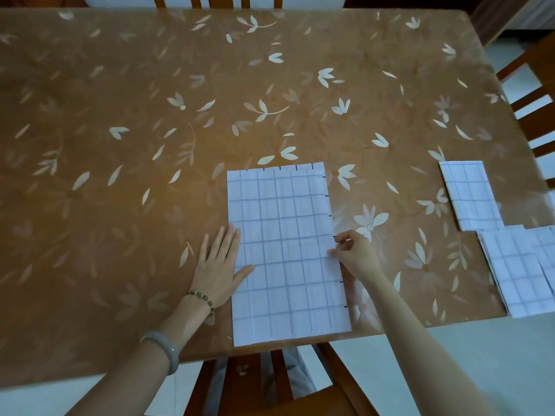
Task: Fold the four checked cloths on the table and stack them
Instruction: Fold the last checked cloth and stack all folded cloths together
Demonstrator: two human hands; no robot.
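While the left hand (217,265) lies flat, fingers straight, on the left long edge of a white checked cloth (285,253), the right hand (356,253) pinches the opposite long edge approx. halfway along. Its grip is narrow, thumb & fingertips closed on the fabric. Cloth lies on a brown flower-patterned table (150,115), centre, at the near edge: a rectangle w/ its long axis running near to far. So it sits between the 2 hands, directly left of the right grip, directly right of the left palm. Only the right hand holds fabric, so the next fold prob. carries that edge leftward across the short axis, left hand as anchor. Well apart to the right: 1 folded checked cloth (470,195) &, nearer, a looser pile of checked cloths (516,271) at the table's near right corner; count in pile unclear.
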